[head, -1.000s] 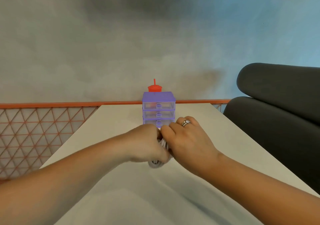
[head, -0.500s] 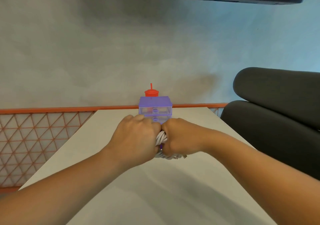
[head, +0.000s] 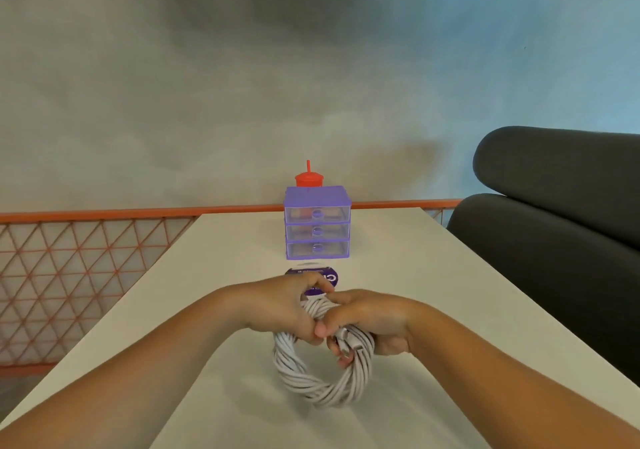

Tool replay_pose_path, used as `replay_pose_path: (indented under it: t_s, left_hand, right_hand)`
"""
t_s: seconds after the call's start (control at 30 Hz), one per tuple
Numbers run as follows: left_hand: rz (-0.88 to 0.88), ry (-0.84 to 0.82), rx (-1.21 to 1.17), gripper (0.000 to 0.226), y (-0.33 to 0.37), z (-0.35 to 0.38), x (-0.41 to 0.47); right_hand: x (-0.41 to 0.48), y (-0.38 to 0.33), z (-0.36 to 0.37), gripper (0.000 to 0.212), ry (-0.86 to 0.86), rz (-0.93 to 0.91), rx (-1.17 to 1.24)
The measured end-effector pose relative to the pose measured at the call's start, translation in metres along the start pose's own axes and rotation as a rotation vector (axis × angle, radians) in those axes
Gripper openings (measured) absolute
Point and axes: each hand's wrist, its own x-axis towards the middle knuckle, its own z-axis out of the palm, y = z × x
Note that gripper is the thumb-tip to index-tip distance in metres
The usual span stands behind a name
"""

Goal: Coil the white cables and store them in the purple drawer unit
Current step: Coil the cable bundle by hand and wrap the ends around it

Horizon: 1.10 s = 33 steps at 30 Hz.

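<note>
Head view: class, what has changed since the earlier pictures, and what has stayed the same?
The left hand and right hand have drawn back from the purple drawer unit, and the white cable coil hangs open as a ring. Unchanged: both grip it; drawers shut; red cup behind.

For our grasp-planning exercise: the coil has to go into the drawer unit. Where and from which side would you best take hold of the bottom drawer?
Pinch the round knob centred on the bottom drawer, coming from the near side. The drawer is shut, its clear front flat in the frame, so the knob is likely the only hold.
</note>
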Motion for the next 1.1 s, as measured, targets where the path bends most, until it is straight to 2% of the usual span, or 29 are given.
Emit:
replay_pose_path:
  t_s: [0.07,0.17,0.2,0.27,0.4,0.47,0.6,0.67,0.8,0.87,0.97,1.07,1.1]
  left_hand:
    - [-0.075,-0.103,-0.125,0.061,-0.008,0.006,0.002]
    - [-0.135,-0.217,-0.331,0.048,-0.02,0.017,0.005]
    - [-0.144,-0.223,-0.357,0.042,-0.025,0.023,0.007]
    - [-0.147,-0.201,-0.367,0.038,-0.033,0.034,0.012]
    - [-0.107,-0.099,-0.347,0.053,-0.046,0.049,0.019]
    - [-0.101,-0.041,-0.363,0.046,-0.052,0.053,0.023]
    - [-0.119,-0.001,-0.352,0.041,-0.059,0.061,0.029]
    - [-0.108,0.0,-0.351,0.037,-0.057,0.063,0.032]
    - [-0.042,0.004,-0.357,0.025,-0.053,0.065,0.034]
    - [-0.025,0.026,-0.376,0.025,-0.052,0.064,0.035]
    - [-0.037,0.077,-0.447,0.03,-0.051,0.066,0.036]
    - [-0.065,0.152,-0.5,0.038,-0.052,0.069,0.037]
    - [-0.081,0.184,-0.51,0.034,-0.052,0.07,0.038]
  right_hand:
    - [0.002,0.015,-0.001,0.009,0.044,-0.026,0.098]
    - [0.009,0.04,-0.004,0.004,0.151,-0.047,0.202]
    - [0.012,0.049,-0.005,0.01,0.182,-0.036,0.225]
    - [0.02,0.065,-0.007,0.024,0.216,-0.003,0.266]
    - [0.026,0.082,-0.012,0.026,0.207,-0.01,0.374]
    - [0.028,0.083,-0.012,0.027,0.236,-0.039,0.373]
    - [0.039,0.089,-0.014,0.036,0.435,-0.024,0.025]
    - [0.04,0.091,-0.018,0.036,0.476,-0.004,-0.028]
    - [0.036,0.093,-0.023,0.042,0.425,-0.011,0.186]
    - [0.034,0.094,-0.024,0.058,0.418,-0.003,0.199]
    - [0.031,0.093,-0.021,0.082,0.475,-0.065,0.055]
    - [0.025,0.088,-0.013,0.061,0.598,-0.132,-0.339]
    - [0.024,0.086,-0.009,0.064,0.682,-0.141,-0.528]
